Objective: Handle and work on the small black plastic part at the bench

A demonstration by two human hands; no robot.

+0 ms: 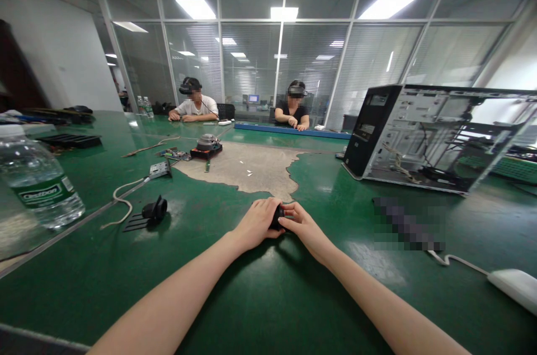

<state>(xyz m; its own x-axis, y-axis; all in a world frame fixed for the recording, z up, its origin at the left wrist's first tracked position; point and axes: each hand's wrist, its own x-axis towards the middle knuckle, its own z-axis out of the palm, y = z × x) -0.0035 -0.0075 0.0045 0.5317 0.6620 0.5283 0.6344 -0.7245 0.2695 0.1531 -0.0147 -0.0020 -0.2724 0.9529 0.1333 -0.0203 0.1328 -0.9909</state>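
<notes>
Both hands meet over the green tabletop (251, 288), around a small black part (276, 217). My left hand (259, 222) is wrapped over it from the left, fingers curled on top. From the right, my right hand (298, 223) grips its side between thumb and fingertips. Most of the black part is hidden, so its exact kind cannot be made out. Left of my hands, a black round plastic piece with long thin prongs (154, 209) lies on the table. Behind that piece sits a small metal bracket (160, 169) with a pale cable running from it.
An open computer case (369, 131) stands at the right. Nearer lie a blurred dark object (405, 223) and a white power adapter-like block (514, 287). At left is a water bottle (46, 187). A fan-topped heatsink (207, 145) sits farther back. Two people work across the table.
</notes>
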